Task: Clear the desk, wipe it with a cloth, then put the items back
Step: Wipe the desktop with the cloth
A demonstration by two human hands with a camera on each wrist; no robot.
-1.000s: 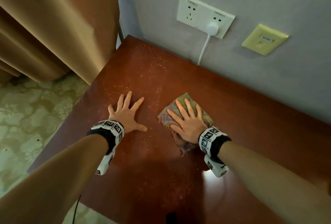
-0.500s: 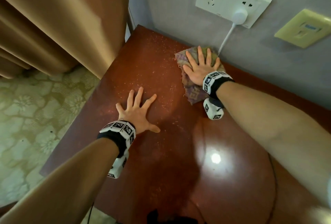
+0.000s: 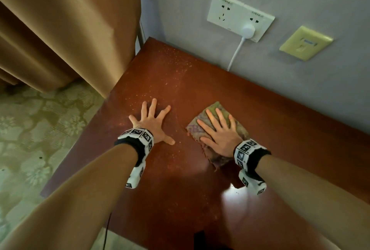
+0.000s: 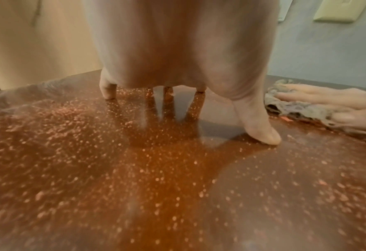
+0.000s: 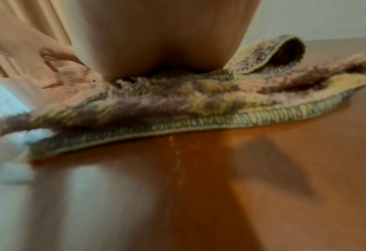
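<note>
While the left hand (image 3: 153, 127) lies flat with fingers spread at mid-frame on the speckled desk (image 3: 180, 81), the right hand (image 3: 219, 133) presses straight fingers onto the cloth (image 3: 212, 107) just right of it.

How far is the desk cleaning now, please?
Cleared: nothing stands on the reddish-brown wooden desk. Wiping is in hand: the right hand presses the patterned green-purple cloth flat, the left hand braces on the desk. Pale specks remain left and in the far corner. Putting items back is left.
</note>
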